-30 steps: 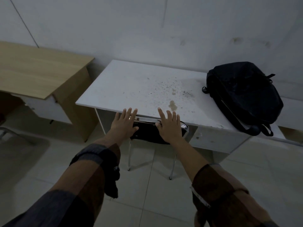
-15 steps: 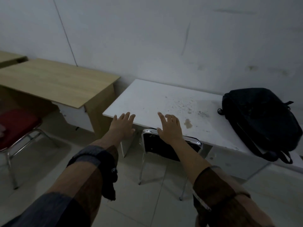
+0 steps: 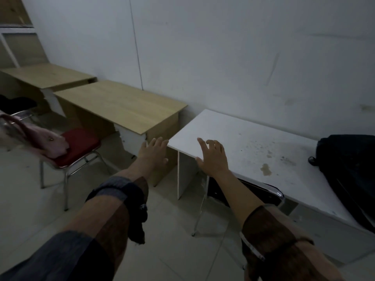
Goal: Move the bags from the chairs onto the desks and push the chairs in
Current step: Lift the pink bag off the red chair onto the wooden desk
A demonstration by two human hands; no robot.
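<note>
While no writing or label can be read anywhere, both hands reach forward with fingers spread and hold nothing: the left hand [image 3: 152, 152] hangs in the gap between the two nearer desks, the right hand [image 3: 212, 157] over the corner of the stained white tabletop [image 3: 241, 136]. A black backpack [image 3: 349, 171] lies on that tabletop at the right. Under it sits a black chrome-framed chair [image 3: 249, 191], pushed in. Left of it, a pale pink bag [image 3: 38, 138] rests on a red-cushioned chair [image 3: 79, 147] standing out from the light wooden tabletop [image 3: 119, 104].
</note>
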